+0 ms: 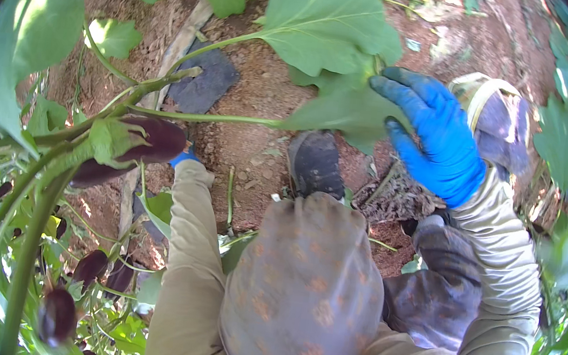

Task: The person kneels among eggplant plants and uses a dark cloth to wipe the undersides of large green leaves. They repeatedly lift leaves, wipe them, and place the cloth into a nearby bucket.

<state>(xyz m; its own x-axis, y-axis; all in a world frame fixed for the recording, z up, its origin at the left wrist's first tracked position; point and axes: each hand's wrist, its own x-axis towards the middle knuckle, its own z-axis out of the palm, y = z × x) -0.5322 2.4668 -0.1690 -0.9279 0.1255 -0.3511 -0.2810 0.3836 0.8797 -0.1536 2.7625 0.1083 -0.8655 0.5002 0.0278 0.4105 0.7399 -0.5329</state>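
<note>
My right hand [435, 135], in a blue glove, reaches over the right end of a broad green eggplant leaf [345, 110]. Its fingertips and thumb touch or overlap the leaf, with a gap between thumb and fingers. Another large leaf [329, 23] spreads just above. Only a bit of my left hand [185, 157], also gloved in blue, shows behind a dark purple eggplant [158, 141]; the fingers are hidden. That eggplant hangs by its green calyx [113, 140] from a thick branching stem [135, 92] at the left.
More eggplants [58, 316] hang among foliage at the lower left. Reddish soil [254, 158] lies underfoot, with a strip of dark sheet [203, 80] and dry plant debris [393, 193]. My shoe [317, 163] stands ahead of a patterned cloth [302, 291] over my front. Plants [559, 142] line the right side.
</note>
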